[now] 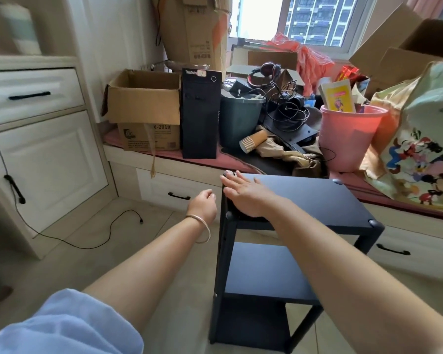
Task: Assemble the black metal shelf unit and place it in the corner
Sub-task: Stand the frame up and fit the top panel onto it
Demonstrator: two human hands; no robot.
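Black metal shelf unit stood upright on the tiled floor, three tiers visible, just in front of the window bench.

Head view: right hand lay palm-down on the top shelf's left edge, fingers straight and together, tips near the far-left corner cap. Not gripping, just flat contact (thumb sat along the shelf's left side).

Left hand hung in the air just left of the shelf, apart from it, fingers loosely curled, holding nothing. Bangle on that wrist; light-blue sleeve at bottom left.

Bench behind was loaded: open cardboard box, black PC tower, dark green bin, pink bucket, cartoon-print bag. White cabinet at left, with a black cable trailing across the floor.
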